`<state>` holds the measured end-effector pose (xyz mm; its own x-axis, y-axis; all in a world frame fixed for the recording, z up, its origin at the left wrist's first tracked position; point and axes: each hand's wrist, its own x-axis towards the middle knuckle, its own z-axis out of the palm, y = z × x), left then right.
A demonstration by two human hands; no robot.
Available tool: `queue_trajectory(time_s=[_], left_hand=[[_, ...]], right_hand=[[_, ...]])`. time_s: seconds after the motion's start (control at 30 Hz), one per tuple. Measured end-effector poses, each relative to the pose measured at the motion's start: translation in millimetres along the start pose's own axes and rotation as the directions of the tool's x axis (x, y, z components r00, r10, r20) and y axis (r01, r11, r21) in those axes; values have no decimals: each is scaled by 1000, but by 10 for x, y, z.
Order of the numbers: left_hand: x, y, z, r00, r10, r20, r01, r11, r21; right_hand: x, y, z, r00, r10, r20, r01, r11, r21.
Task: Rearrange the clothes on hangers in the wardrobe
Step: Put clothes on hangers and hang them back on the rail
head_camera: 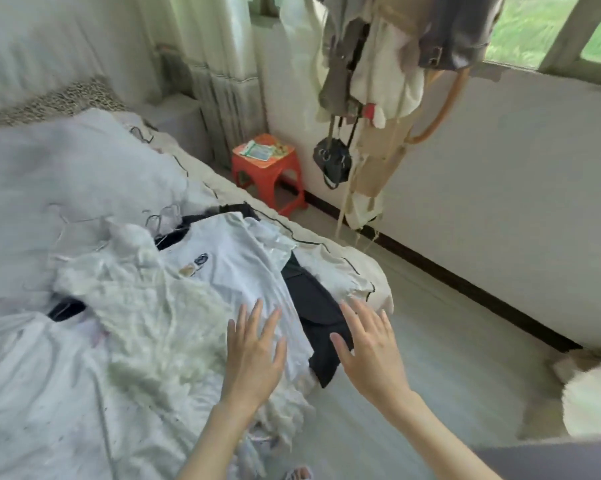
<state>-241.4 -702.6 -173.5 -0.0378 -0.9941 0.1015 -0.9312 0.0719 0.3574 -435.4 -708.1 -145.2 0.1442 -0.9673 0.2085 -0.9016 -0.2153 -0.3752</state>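
A heap of clothes on hangers lies on the bed (67, 174): a white T-shirt with small logos (230, 268), a fluffy cream garment (146, 306), a black garment (313, 306) and another white piece (50, 393) at the lower left. Thin wire hangers (160, 220) stick out at the top of the heap. My left hand (254, 355) hovers with spread fingers over the white T-shirt's lower part. Beside it, my right hand (368, 348) is spread flat above the black garment's edge. Neither hand holds anything.
More clothes and a small black bag (332, 161) hang from a stand (371, 81) by the window at the upper right. A red plastic stool (266, 168) stands between bed and wall. Pale floor (448, 341) lies right of the bed.
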Motion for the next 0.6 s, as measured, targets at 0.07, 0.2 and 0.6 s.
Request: queue_trajectory(time_s=[0.07,0.2,0.6], left_hand=[[-68,-301,-84,997,-75,-12,75,997,-10],[-265,-708,-160,974,-222,-45,218,973,-82],[-9,-1957,-69,825,-565,11,563,820,-104]], right_hand=[[148,-266,175,997,-55,59,55,998,2],[393,-657,512,977,-158,146,157,987,22],[1477,-1408,1698,844,-371,386,325,928,182]])
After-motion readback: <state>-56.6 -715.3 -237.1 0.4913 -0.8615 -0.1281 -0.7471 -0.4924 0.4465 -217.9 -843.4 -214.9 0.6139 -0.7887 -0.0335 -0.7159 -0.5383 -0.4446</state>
